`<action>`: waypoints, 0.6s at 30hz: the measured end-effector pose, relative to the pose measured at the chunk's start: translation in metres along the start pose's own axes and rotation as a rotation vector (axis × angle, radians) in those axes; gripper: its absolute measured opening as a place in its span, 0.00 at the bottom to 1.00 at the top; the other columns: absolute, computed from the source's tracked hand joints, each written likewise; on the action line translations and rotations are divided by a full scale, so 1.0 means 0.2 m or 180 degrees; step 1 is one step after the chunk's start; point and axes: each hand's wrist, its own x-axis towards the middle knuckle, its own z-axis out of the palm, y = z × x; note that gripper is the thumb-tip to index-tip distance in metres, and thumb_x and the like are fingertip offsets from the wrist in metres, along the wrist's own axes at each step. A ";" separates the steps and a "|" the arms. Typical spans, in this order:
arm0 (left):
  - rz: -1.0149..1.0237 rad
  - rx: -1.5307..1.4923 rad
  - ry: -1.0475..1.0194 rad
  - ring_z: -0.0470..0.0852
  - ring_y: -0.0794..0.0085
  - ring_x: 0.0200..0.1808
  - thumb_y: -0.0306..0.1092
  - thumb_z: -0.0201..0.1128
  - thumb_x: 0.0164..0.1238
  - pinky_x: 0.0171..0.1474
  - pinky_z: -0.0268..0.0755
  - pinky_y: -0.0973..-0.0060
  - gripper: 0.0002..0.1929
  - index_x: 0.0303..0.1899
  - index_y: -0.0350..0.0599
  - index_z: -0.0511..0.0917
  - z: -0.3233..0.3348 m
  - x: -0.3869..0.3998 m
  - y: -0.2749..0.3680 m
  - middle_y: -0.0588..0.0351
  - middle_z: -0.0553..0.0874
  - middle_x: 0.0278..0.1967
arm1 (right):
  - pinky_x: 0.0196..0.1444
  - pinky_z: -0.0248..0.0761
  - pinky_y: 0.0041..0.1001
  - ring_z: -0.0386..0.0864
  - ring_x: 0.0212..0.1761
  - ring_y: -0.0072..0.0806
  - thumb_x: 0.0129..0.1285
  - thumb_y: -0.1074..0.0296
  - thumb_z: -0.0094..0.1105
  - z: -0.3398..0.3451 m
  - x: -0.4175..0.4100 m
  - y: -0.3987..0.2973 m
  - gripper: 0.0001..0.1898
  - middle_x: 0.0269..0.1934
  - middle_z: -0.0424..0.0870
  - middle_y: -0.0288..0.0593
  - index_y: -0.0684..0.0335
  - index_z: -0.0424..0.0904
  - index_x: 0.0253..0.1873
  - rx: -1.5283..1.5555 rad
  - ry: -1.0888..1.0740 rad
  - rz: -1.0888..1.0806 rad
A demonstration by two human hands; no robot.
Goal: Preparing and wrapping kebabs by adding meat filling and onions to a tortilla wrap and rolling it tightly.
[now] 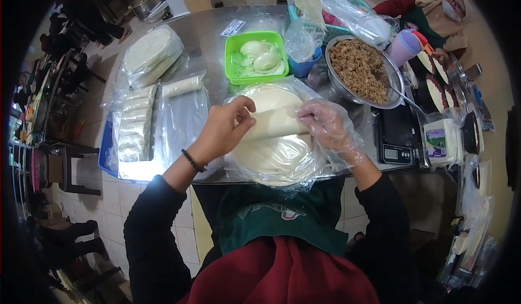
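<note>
A rolled sheet of pale dough [276,123] lies across a stack of round dough wrappers [276,153] on clear plastic. At its left end is my left hand [226,127], bare, thumb and curled fingers apart; the thumb seems to touch the dough. My right hand [325,125], in a clear plastic glove, pinches the roll's right end. Whatever is inside the roll is hidden. Just beyond the stack, a green plastic container [232,74] holds sliced onion [262,58]. A steel bowl [401,86] of brown crumbly filling [358,70] stands to the right with a spoon in it.
Finished rolls [136,119] sit in a row on the left, near one single roll [182,86] and a bagged wrapper stack [152,56]. A blue cup [303,66], a turquoise basket [293,9] and a digital scale [392,141] are around. A co-worker [435,15] is at the far right.
</note>
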 end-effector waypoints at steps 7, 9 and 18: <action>0.0467 0.1313 -0.0454 0.80 0.65 0.39 0.31 0.58 0.63 0.45 0.60 0.65 0.08 0.41 0.53 0.82 0.02 0.08 -0.09 0.57 0.82 0.32 | 0.51 0.69 0.36 0.76 0.44 0.41 0.56 0.67 0.58 0.01 0.08 0.06 0.11 0.38 0.79 0.43 0.56 0.83 0.44 -0.0722 -0.0754 -0.0244; 0.0603 0.1552 -0.0508 0.78 0.65 0.44 0.26 0.58 0.59 0.45 0.59 0.67 0.11 0.41 0.53 0.83 0.00 0.07 -0.06 0.57 0.80 0.36 | 0.51 0.69 0.37 0.75 0.43 0.42 0.55 0.66 0.58 -0.04 0.12 -0.05 0.11 0.37 0.77 0.43 0.55 0.83 0.43 -0.1198 -0.0996 -0.0120; 0.0831 0.1960 -0.0832 0.76 0.60 0.46 0.36 0.64 0.50 0.51 0.63 0.66 0.22 0.49 0.41 0.77 0.03 0.07 0.06 0.52 0.77 0.40 | 0.45 0.68 0.39 0.73 0.42 0.44 0.57 0.63 0.59 0.11 0.11 -0.17 0.14 0.38 0.73 0.50 0.68 0.74 0.42 -0.0893 -0.0719 -0.0936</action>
